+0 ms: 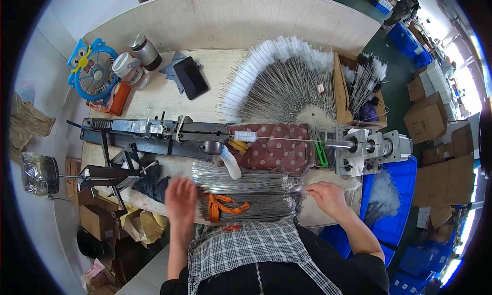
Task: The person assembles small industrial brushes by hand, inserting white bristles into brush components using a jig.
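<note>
My left hand (180,196) is raised beside the left ends of two wire bundles, smeared by motion, and its fingers cannot be made out. At the right end of the upper wire bundle (241,178), my right hand (328,197) has its fingertips pressed together near the looped wire ends; what they pinch, if anything, is too small to tell. An orange cloth strip (224,208) lies on the lower wire bundle (271,207). Ahead, a white-bristled brush (245,136) lies in line with a long bench machine (189,136), its thin stem reaching the machine's metal chuck (341,144).
Finished white brushes (277,51) fan out at the back, beside a cardboard box (342,85) of more brushes. A phone (190,78), a blue fan (97,72) and bottles stand back left. A dotted cushion pad (282,154) lies mid-bench; a blue bin (405,192) stands right.
</note>
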Demonstrator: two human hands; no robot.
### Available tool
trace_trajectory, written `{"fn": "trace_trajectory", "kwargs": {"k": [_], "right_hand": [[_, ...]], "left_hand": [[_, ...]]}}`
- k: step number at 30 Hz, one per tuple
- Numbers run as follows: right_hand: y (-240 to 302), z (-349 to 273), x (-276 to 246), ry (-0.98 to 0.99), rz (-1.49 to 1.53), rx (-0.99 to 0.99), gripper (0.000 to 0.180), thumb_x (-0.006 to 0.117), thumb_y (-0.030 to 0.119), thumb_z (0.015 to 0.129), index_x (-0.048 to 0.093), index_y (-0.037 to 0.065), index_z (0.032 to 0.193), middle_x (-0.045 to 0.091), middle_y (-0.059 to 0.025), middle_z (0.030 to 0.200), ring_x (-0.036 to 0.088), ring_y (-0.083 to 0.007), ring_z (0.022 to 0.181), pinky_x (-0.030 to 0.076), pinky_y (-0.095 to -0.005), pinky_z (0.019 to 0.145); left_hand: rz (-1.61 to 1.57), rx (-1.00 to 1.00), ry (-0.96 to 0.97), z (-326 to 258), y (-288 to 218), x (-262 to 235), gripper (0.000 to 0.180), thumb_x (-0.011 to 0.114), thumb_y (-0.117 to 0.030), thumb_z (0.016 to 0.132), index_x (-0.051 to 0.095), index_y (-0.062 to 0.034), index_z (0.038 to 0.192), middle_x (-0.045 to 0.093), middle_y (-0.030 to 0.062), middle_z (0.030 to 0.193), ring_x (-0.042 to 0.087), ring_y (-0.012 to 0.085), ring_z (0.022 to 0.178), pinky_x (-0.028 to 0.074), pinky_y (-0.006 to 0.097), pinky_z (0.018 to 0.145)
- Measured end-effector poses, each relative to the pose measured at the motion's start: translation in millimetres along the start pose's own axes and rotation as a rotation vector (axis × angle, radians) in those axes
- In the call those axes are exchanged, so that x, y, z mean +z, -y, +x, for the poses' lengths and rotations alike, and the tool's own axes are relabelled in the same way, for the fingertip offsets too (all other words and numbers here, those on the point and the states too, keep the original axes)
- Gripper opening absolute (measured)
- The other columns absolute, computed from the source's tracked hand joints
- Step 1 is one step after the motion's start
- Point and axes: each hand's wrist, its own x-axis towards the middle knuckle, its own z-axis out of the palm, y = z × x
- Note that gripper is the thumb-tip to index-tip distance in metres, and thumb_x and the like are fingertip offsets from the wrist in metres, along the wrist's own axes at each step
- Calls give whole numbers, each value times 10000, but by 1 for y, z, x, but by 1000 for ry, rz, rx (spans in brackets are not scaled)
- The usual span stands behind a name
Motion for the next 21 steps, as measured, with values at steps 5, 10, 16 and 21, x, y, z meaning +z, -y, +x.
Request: {"fn": "trace_trajectory", "kwargs": {"k": [5,10,16,21], "right_hand": [[6,-1,-5,7,-105,26,170,558,92,801,652,127,938,606,-73,824,625,-299,776,515,-405,658],[15,-5,2,3,-104,-73,138,552,21,742,638,61,843,581,-113,859,600,-315,817,503,-401,680],[15,4,-35,31,-394,19,90,540,34,729,594,46,800,563,-112,840,602,-302,827,514,-399,679],[19,7,-21,57,-430,-4,93,532,36,731,582,31,809,567,-129,867,611,-312,864,531,-399,683]], "left_hand": [[549,-45,223,-29,52,120,243,540,-212,894,523,-63,1085,608,78,973,592,213,909,466,363,791],[-232,-426,593,-80,-17,175,301,423,-352,930,541,-76,912,546,32,683,534,173,514,490,338,566],[594,-372,637,-73,-9,133,449,348,-419,964,589,-40,940,642,95,808,613,194,591,507,335,610],[1113,1006,1131,-60,63,217,219,621,-114,821,580,-31,1020,632,117,960,630,252,662,498,336,597]]}}
